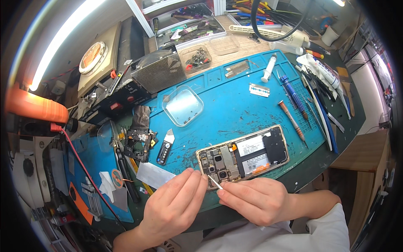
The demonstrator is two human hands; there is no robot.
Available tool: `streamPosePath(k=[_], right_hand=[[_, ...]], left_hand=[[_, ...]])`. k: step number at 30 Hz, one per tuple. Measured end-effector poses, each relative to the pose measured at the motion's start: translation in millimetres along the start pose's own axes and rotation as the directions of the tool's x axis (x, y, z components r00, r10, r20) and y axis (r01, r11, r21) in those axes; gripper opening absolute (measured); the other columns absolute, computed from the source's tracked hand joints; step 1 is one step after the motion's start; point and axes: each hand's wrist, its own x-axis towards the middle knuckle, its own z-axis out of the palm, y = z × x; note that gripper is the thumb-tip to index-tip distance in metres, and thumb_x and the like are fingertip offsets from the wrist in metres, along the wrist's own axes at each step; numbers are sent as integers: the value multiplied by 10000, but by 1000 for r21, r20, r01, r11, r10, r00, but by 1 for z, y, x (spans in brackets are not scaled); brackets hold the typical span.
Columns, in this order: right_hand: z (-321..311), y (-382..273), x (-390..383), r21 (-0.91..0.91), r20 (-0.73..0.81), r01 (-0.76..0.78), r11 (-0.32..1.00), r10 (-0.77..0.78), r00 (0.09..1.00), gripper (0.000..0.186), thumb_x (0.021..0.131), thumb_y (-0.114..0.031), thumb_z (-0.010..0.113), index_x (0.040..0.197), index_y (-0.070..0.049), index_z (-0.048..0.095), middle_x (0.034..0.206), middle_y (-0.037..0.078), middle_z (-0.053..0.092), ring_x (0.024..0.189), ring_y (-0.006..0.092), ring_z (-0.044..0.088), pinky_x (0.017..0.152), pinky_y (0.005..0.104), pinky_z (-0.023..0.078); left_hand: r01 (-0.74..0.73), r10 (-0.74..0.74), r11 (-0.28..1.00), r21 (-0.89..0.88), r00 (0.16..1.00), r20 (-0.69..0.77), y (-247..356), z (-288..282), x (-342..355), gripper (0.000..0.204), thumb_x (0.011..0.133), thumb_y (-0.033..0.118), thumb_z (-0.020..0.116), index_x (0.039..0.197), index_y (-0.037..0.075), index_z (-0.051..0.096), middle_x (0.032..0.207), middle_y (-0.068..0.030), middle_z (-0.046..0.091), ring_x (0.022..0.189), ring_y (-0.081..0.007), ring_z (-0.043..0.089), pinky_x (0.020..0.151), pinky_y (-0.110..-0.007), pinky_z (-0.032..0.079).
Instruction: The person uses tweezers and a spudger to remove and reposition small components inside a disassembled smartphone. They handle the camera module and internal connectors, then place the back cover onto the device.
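Observation:
Both my hands meet over the near left corner of an opened smartphone (231, 159), which lies with its back off, showing circuit boards, camera modules and a battery. A thin white stick (215, 182) is pinched between the thumb and fingers of my right hand (258, 200). Its upper end reaches the fingertips of my left hand (174, 206), which are pressed together; whether they grip the stick or something small is hidden. A flat metal plate (155, 174) lies just beyond my left hand. Farther up rests a black-handled blade (165, 147).
The phone lies on a blue work mat (226, 109). A clear plastic dish (183, 106) holds small bits. To the right are screwdrivers (292, 124), a syringe (269, 67) and a razor blade (259, 90). At left are a loose circuit board (140, 140) and a red cable (86, 172).

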Motion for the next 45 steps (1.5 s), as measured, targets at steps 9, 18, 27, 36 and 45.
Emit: streamPosePath(k=[9,18,27,36,45], right_hand=[[0,1,-2,21,-8,-12,1000,13,1000,237,878,-66,798,1091,36,806,1115,169,791,869,214,794,696,293,613],[0,2,-3,21,-12,-13,1000,13,1000,247,889,-71,800,1108,44,800,1120,173,791,883,222,797,694,305,622],[-1,1,-3,1,4,15,1000,-15,1000,267,889,-74,793,1124,54,789,1138,184,783,879,219,793,687,301,613],[-36,13,-1,104,-78,-137,985,145,986,367,858,-68,916,1193,-28,773,1038,121,802,835,265,795,699,346,647],[-79,40,0,-59,-64,-207,976,204,977,328,918,-1,817,1240,-10,759,1087,132,776,923,292,779,752,365,622]], left_hand=[[73,-79,995,-73,993,-86,1,12,-6,429,804,-75,706,1228,-57,768,1166,-162,749,1072,-318,761,857,-399,642],[81,-86,995,-60,992,-88,0,13,-1,432,788,-78,700,1215,-56,761,1149,-152,734,1016,-322,748,837,-404,625],[63,-67,997,-47,992,-107,2,12,1,402,791,-75,702,1185,-39,772,1131,-146,758,1013,-317,772,796,-390,636],[-34,34,999,4,980,-198,-12,21,-5,357,782,46,726,1129,33,810,1120,-96,762,1002,-239,779,727,-309,628],[-23,27,1000,18,978,-207,-9,20,-6,322,801,13,723,1110,41,807,1102,-74,773,1019,-232,786,727,-317,625]])
